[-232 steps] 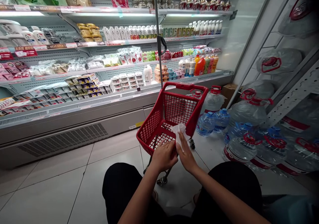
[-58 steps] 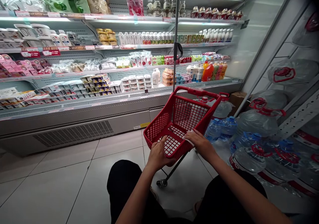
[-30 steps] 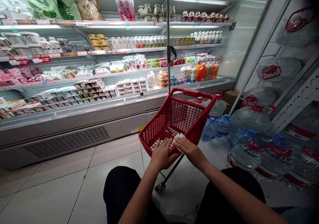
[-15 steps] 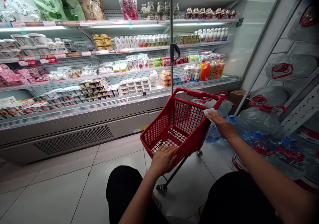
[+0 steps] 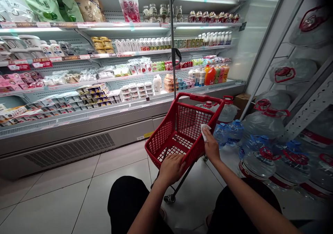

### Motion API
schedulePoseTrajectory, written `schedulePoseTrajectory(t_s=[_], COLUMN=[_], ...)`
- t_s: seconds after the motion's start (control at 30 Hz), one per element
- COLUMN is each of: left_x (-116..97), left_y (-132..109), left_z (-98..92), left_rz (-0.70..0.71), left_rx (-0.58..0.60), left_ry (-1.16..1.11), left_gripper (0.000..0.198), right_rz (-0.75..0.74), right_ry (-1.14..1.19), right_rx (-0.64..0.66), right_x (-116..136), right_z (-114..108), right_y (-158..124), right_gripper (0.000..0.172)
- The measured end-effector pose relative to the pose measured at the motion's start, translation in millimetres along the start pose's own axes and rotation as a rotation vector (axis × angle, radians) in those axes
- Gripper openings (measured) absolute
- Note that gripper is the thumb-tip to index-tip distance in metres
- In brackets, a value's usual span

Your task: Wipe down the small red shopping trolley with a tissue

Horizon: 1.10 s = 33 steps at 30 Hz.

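Observation:
A red plastic shopping cart (image 5: 161, 141) stands before my knees, its basket holding nothing that I can see. My left hand (image 5: 172, 168) is closed over the near rim of the basket, fingers hooked inward. With my right hand (image 5: 212, 145) I press a white cloth or tissue (image 5: 205, 132) against the rim on the cart's right side, below the push handle (image 5: 200, 98). The fingers lie over the cloth, and it sticks out beyond their tips.
An open refrigerated display case (image 5: 135, 123) with yogurt, bottles and bags runs along the back. A glass door edge with a dark handle (image 5: 176, 57) rises behind the cart. Large water bottles (image 5: 257, 163) crowd the floor and rack at right. Pale tiles (image 5: 114, 171) cover the floor.
My right hand has slid with the cloth from near the cart's handle down along the side rim toward me. My left hand keeps its hold on the near rim. The view has shifted slightly.

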<state>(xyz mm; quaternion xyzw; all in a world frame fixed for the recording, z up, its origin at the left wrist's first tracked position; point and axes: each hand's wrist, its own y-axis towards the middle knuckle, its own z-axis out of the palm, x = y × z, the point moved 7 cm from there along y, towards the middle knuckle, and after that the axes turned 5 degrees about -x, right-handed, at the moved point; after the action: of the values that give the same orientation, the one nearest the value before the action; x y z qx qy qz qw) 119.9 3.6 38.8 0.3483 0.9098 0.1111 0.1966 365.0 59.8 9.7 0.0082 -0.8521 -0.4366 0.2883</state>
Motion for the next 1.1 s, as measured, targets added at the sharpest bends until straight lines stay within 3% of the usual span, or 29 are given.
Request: schedulePoseTrajectory(t_s=[0.27,0.37,0.47,0.6,0.73,0.83,0.9,1.0,1.1], left_x=[-21.4,-30.4,-35.0,-38.1,-35.5,-24.1,-1.8,38.2,69.6], left_y=[0.5,4.0,9.4,16.6,21.8,21.5,19.7,15.7,11.9], left_z=[6.9,11.4,16.5,21.7,21.4,14.8,3.4,-11.3,-14.0], left_rz=[-0.013,-0.018,-0.051,-0.089,-0.014,0.187,0.243,0.235,0.106], left_rx=[0.020,-0.004,-0.067,-0.151,-0.097,0.072,0.130,0.177,0.227], left_ry=[-0.010,0.007,0.039,0.043,-0.029,-0.096,-0.072,0.018,0.100], left_gripper=[0.036,0.035,0.033,0.037,0.057,0.094,0.113,0.109,0.102], right_rz=[0.137,0.170,0.155,0.077,-0.027,-0.118,-0.180,-0.284,-0.339], right_ry=[0.006,0.005,0.022,0.060,0.115,0.115,0.074,0.016,-0.030], right_rx=[0.018,0.024,0.033,0.071,0.137,0.196,0.233,0.278,0.262], right_x=[-48.0,-53.7,-44.2,-12.3,32.6,62.3,73.3,74.4,59.0], right_z=[-9.0,-9.7,-8.0,-4.2,-5.8,-12.7,-17.7,-22.1,-22.4], right_y=[69.3,80.3,65.9,18.6,-32.1,-57.2,-64.4,-58.8,-34.6], right_gripper=[0.071,0.069,0.069,0.077,0.083,0.084,0.083,0.081,0.077])
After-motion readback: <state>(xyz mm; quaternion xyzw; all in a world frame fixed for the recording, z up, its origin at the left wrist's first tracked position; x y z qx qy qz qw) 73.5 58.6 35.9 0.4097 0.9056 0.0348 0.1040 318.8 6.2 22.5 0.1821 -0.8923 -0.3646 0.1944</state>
